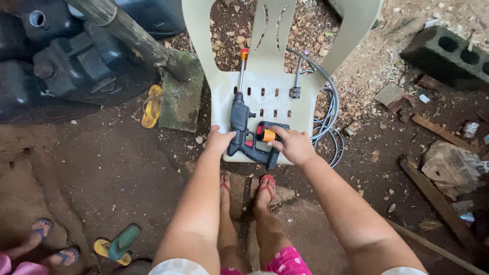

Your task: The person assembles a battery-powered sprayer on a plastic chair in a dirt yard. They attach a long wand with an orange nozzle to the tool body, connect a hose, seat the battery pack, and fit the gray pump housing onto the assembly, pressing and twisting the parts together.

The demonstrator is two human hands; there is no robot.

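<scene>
Black plastic with orange trim makes up the pressure-washer spray gun [243, 133], which lies flat on the seat of a pale plastic chair [285, 102] lying tipped on the dirt, its thin lance running toward twelve o'clock and ending in an orange nozzle tip [244, 52]. The left hand [220, 140] is closed around the rear of the gun body at about nine o'clock of it, steadying it against the seat. The right hand [294, 145] sits at three o'clock of the gun, its fingers pinched on an orange hose connector [268, 135] that rests against the red-and-black inlet at the foot of the handle. By the look of it, the step in hand is seating or loosening that connector at the handle base; the next move would seem to call for a firm hold from the left hand while the right pushes or twists the fitting straight along the inlet's axis, since a skewed push could cock it. A grey hose [331, 117] coils off the chair's edge toward four o'clock, and a second metal wand [296, 81] lies on the seat at one o'clock of the gun. At eight o'clock of the chair lies a yellow flip-flop [151, 106], and another person's sandalled feet [51, 244] show at the lower left corner.
</scene>
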